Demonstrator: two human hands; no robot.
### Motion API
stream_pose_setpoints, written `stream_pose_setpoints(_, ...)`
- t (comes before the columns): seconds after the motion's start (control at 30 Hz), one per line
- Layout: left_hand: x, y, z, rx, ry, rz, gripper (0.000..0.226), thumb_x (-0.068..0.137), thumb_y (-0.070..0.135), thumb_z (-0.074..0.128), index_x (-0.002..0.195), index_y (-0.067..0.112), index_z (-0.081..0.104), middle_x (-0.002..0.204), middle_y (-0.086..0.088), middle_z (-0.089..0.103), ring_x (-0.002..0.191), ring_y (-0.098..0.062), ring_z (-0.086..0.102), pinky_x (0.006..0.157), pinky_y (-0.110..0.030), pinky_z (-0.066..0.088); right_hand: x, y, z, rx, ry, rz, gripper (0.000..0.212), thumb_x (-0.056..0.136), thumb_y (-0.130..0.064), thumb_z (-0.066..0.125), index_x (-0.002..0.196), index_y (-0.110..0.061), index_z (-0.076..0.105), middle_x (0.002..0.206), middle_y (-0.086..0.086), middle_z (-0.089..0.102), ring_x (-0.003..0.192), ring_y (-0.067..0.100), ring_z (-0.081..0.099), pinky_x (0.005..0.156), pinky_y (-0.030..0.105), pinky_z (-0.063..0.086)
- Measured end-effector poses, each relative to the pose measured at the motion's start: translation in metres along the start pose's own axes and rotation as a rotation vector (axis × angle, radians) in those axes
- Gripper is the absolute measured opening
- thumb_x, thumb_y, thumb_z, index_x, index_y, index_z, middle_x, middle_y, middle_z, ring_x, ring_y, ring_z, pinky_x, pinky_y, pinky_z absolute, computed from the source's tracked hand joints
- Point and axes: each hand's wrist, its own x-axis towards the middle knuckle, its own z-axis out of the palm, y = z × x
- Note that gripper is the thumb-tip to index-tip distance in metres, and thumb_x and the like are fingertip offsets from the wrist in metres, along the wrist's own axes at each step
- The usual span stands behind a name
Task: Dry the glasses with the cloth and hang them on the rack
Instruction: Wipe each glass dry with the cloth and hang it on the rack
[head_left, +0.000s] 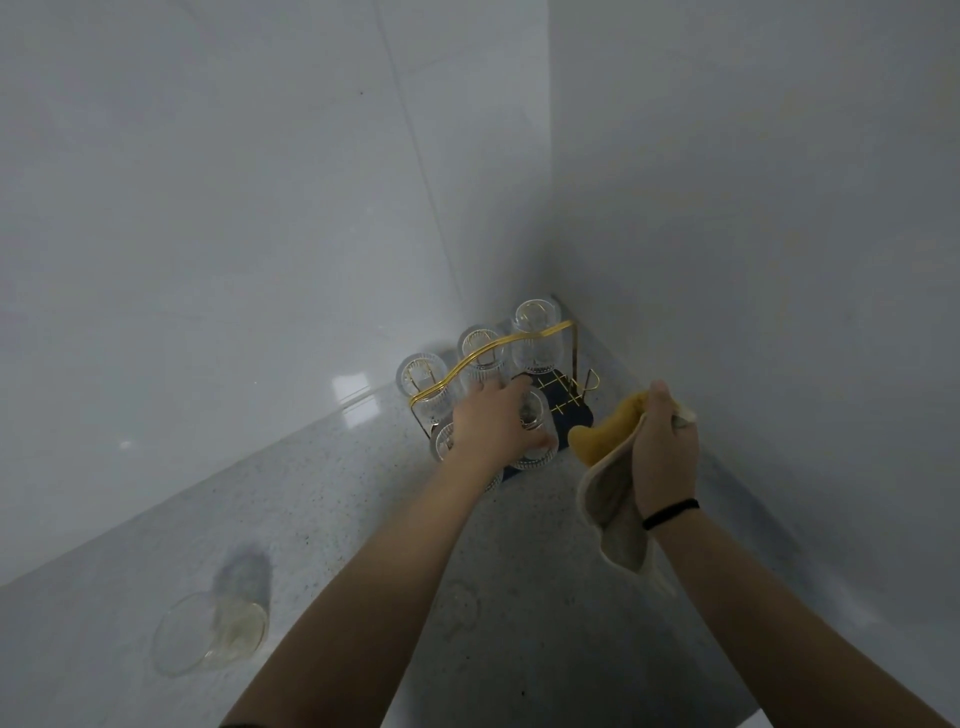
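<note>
A gold wire rack (563, 332) on a dark tray (576, 413) stands in the counter's far corner. Three ribbed glasses hang upside down along its back row, one of them at the right end (537, 338). A further glass (441, 441) hangs at the front left. My left hand (493, 421) is closed around another ribbed glass (537, 431) at the rack's front, over a peg. My right hand (667, 447) grips a yellow and beige cloth (610, 467) just right of the rack. One more glass (208, 631) stands on the counter at the near left.
Grey tiled walls meet right behind the rack and close in on its right side. The speckled counter (322, 499) runs toward me. A faint wet ring (457, 605) marks the counter between my forearms.
</note>
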Motion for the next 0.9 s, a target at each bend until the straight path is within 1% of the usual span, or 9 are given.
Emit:
stream_pose_setpoints(0.1,0.000,0.000,0.000,0.001,-0.009,0.000,0.086,0.075,0.063,0.067,0.146,0.030,0.032,0.144,-0.004,0.046,0.132,-0.027,0.041,0.096,-0.043,0.045,0.000,0.004,-0.001,-0.003,0.006,0.013,0.045,0.099,-0.031,0.035,0.056,-0.019,0.043,0.042,-0.003,0.045,0.030,-0.001,0.044,0.037,0.012,0.040)
stream_pose_setpoints(0.2,-0.003,-0.001,-0.001,-0.014,-0.006,-0.003,0.086,0.076,0.066,0.065,0.147,0.030,0.031,0.145,-0.004,0.045,0.133,-0.028,0.040,0.099,-0.044,0.044,-0.002,0.006,-0.002,0.011,-0.001,0.030,0.045,0.099,-0.033,0.035,0.056,-0.019,0.044,0.034,-0.008,0.046,0.030,-0.002,0.045,0.037,0.012,0.041)
stream_pose_setpoints(0.37,-0.009,-0.004,-0.004,-0.124,0.024,-0.001,0.076,0.082,0.061,0.062,0.146,0.028,0.037,0.148,-0.006,0.042,0.136,-0.028,0.036,0.105,-0.047,0.041,-0.018,-0.001,-0.003,0.018,-0.016,0.032,0.045,0.099,-0.030,0.034,0.057,-0.018,0.044,0.029,-0.011,0.046,0.028,-0.003,0.045,0.034,0.009,0.037)
stream_pose_setpoints(0.47,-0.020,-0.010,-0.009,-0.244,0.103,0.007,0.065,0.086,0.053,0.062,0.142,0.026,0.042,0.146,-0.006,0.043,0.135,-0.026,0.037,0.106,-0.045,0.042,-0.030,-0.003,-0.001,0.038,-0.045,0.040,0.045,0.100,-0.031,0.033,0.060,-0.016,0.048,0.032,-0.008,0.051,0.029,0.001,0.050,0.035,0.011,0.041)
stream_pose_setpoints(0.57,-0.044,-0.020,-0.016,-0.352,0.214,0.008,0.055,0.089,0.046,0.062,0.138,0.025,0.048,0.141,-0.004,0.047,0.130,-0.023,0.043,0.102,-0.038,0.041,-0.045,0.000,0.006,0.067,-0.086,0.071,0.043,0.099,-0.035,0.035,0.066,-0.013,0.054,0.037,-0.004,0.056,0.034,0.008,0.056,0.040,0.019,0.048)
stream_pose_setpoints(0.6,-0.054,-0.026,-0.018,-0.390,0.239,-0.006,0.053,0.089,0.046,0.062,0.136,0.024,0.050,0.139,-0.003,0.049,0.128,-0.022,0.045,0.102,-0.037,0.043,-0.054,-0.001,0.011,0.073,-0.103,0.074,0.042,0.098,-0.035,0.035,0.067,-0.013,0.054,0.037,-0.004,0.057,0.035,0.008,0.057,0.041,0.020,0.048)
stream_pose_setpoints(0.7,-0.087,-0.048,-0.020,-0.479,0.270,-0.043,0.046,0.091,0.042,0.060,0.132,0.023,0.054,0.135,-0.003,0.051,0.120,-0.021,0.052,0.098,-0.038,0.047,-0.079,0.001,0.025,0.073,-0.164,0.057,0.042,0.099,-0.033,0.035,0.067,-0.012,0.053,0.037,-0.004,0.056,0.034,0.006,0.056,0.039,0.018,0.047)
stream_pose_setpoints(0.8,-0.127,-0.080,-0.016,-0.520,0.311,-0.104,0.043,0.092,0.042,0.058,0.131,0.022,0.056,0.128,-0.001,0.055,0.112,-0.018,0.056,0.093,-0.033,0.048,-0.109,0.009,0.042,0.061,-0.230,0.070,0.043,0.098,-0.035,0.036,0.066,-0.014,0.053,0.038,-0.005,0.057,0.036,0.006,0.057,0.040,0.017,0.047)
stream_pose_setpoints(0.9,-0.169,-0.123,-0.008,-0.530,0.334,-0.191,0.041,0.093,0.042,0.057,0.128,0.021,0.058,0.126,-0.001,0.058,0.111,-0.017,0.057,0.095,-0.034,0.047,-0.143,0.022,0.064,0.030,-0.281,0.082,0.042,0.098,-0.036,0.036,0.064,-0.017,0.051,0.039,-0.007,0.056,0.038,0.002,0.056,0.043,0.016,0.046)
